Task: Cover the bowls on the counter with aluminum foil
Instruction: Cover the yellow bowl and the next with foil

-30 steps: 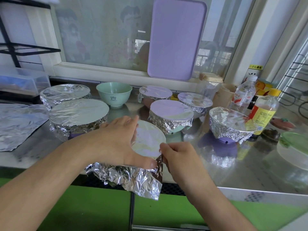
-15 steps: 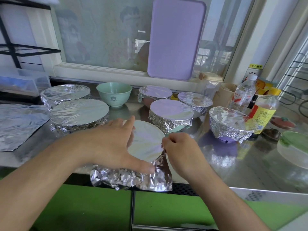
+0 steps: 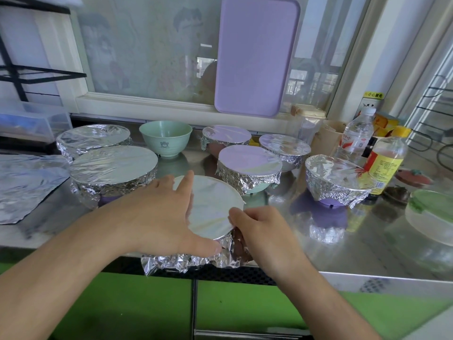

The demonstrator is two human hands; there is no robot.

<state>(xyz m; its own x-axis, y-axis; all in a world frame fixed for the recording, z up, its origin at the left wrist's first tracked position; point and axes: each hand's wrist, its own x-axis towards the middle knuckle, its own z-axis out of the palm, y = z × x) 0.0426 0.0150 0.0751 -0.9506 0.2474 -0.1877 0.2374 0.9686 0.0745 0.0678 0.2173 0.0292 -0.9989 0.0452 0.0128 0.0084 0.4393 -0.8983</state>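
A bowl at the counter's front edge carries a foil sheet (image 3: 210,209) stretched flat over its top, with crumpled foil hanging at its near side. My left hand (image 3: 159,212) lies spread across the bowl's left rim, thumb pressing the foil at the front. My right hand (image 3: 259,229) has its fingers curled round the foil at the bowl's right side, pressing it against the wall. Several other bowls stand foil-covered behind, such as the large one (image 3: 114,168) and a middle one (image 3: 248,165). One green bowl (image 3: 165,138) at the back stands uncovered.
A loose foil sheet (image 3: 27,185) lies at the left. Bottles (image 3: 384,163) stand at the right, with a clear lidded container (image 3: 431,214) nearer the edge. A purple cutting board (image 3: 255,55) leans on the window. The steel counter (image 3: 343,253) ends just below my hands.
My right hand has folded the hanging foil corner up and in against the bowl's right side. The left hand has slid slightly forward over the rim.
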